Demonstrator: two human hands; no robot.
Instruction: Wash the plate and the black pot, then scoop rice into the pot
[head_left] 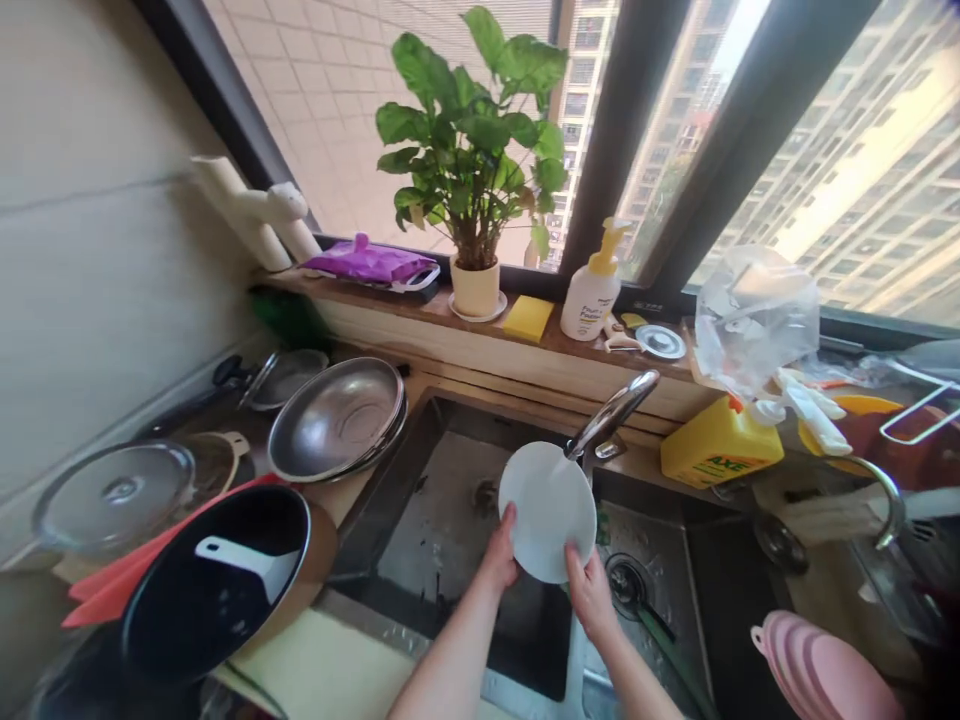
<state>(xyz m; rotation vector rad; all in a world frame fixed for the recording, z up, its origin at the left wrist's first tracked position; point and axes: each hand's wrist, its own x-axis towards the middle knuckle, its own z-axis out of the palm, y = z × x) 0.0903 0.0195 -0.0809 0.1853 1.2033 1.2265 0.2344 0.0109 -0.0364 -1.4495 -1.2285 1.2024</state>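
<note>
Here both hands grip a white plate over the sink: the left hand at its seven o'clock edge, the right hand at five. Rinsing looks underway; the tap stands at one o'clock, so turning the plate beneath it seems called for.

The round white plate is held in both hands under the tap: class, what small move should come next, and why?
Probably a slight turn of the round white plate between the left hand and right hand. Water from the curved steel tap appears to land only on its upper right edge, over the steel sink, so turning would bring the remaining surface under the stream.
</note>
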